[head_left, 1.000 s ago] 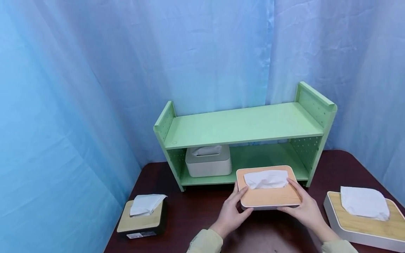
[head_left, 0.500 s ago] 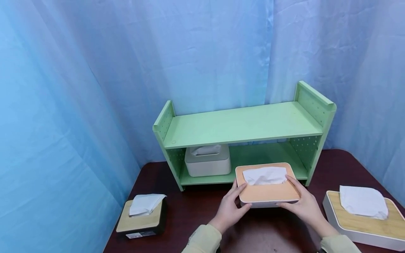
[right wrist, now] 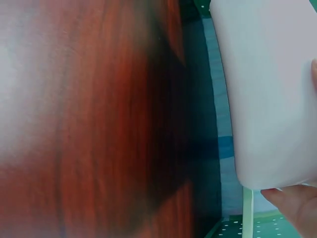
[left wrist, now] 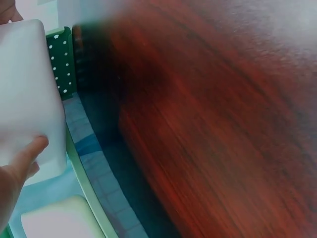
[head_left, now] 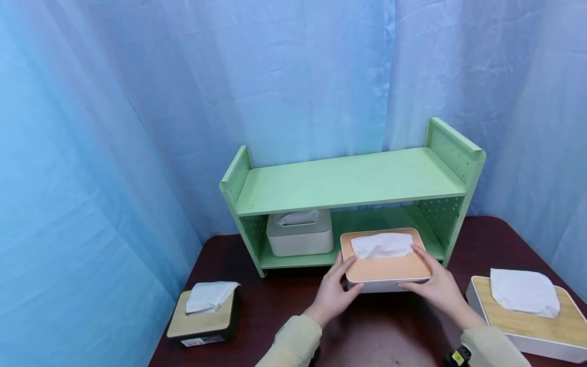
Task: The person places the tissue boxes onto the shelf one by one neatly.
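Observation:
Both hands hold a tissue box (head_left: 390, 267) with a peach-coloured lid and white sides, a white tissue sticking out of its top. The left hand (head_left: 331, 295) grips its left end and the right hand (head_left: 437, 285) its right end, thumbs at the front side. The box is raised off the table, in front of the lower level of a green two-level shelf (head_left: 353, 181). On that lower level, at the left, stands a grey-and-white tissue box (head_left: 300, 242). In the wrist views the held box's white underside (right wrist: 272, 109) shows, with a left finger (left wrist: 32, 151) touching it.
A black tissue box with a light wooden lid (head_left: 202, 321) sits on the dark red-brown table (head_left: 275, 306) at the left. Another white one with a wooden lid (head_left: 527, 326) lies at the right. Blue curtains (head_left: 298, 76) hang behind and beside the table.
Both hands have moved the peach-lidded tissue box slightly forward and up, closer to the shelf's lower opening. The other tissue boxes have stayed in place.

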### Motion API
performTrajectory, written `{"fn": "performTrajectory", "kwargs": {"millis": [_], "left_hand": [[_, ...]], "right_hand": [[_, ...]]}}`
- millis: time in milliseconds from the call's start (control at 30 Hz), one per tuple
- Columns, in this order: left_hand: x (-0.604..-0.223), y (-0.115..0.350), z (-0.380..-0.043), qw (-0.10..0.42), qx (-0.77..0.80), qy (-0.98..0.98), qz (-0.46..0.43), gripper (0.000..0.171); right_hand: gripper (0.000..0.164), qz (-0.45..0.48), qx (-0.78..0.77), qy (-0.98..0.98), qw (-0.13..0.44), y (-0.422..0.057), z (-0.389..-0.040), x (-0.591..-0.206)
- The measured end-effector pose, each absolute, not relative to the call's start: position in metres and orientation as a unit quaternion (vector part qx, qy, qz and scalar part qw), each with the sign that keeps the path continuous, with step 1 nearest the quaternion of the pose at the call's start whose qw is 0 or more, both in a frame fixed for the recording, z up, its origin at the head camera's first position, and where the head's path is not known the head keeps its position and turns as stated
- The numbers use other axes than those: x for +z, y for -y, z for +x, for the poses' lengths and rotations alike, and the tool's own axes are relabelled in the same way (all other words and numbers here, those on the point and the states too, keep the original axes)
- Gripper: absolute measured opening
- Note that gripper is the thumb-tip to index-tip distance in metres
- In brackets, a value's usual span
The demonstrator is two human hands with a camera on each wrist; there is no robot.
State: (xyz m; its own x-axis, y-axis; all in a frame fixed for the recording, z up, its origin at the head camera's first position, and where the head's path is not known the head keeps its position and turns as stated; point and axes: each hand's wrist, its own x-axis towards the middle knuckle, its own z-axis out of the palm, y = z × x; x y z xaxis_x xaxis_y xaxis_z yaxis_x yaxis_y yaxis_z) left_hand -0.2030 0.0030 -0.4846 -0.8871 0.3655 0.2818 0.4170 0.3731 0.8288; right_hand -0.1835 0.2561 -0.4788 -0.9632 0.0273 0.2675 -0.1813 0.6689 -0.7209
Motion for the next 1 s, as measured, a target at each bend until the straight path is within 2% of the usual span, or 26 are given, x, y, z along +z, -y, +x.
{"fn": "performTrajectory", "kwargs": {"millis": [400, 633, 800, 1000], "left_hand": [[-0.473, -0.01, -0.222, 0.025, -0.489, 0.844, -0.218, 0.06], [-0.468, -0.012, -0.231, 0.02, -0.48, 0.856, -0.191, 0.056], [-0.466, -0.014, -0.234, 0.024, -0.469, 0.865, -0.177, 0.057], [-0.459, -0.011, -0.228, 0.045, -0.442, 0.875, -0.194, 0.056]], "right_hand": [[0.095, 0.092, 0.404, 0.905, 0.093, -0.27, -0.209, -0.468], [0.095, 0.076, 0.392, 0.915, 0.054, -0.27, -0.217, -0.461], [0.094, 0.064, 0.393, 0.914, 0.077, -0.268, -0.22, -0.461], [0.088, 0.064, 0.362, 0.918, 0.15, -0.269, -0.209, -0.463]]}}
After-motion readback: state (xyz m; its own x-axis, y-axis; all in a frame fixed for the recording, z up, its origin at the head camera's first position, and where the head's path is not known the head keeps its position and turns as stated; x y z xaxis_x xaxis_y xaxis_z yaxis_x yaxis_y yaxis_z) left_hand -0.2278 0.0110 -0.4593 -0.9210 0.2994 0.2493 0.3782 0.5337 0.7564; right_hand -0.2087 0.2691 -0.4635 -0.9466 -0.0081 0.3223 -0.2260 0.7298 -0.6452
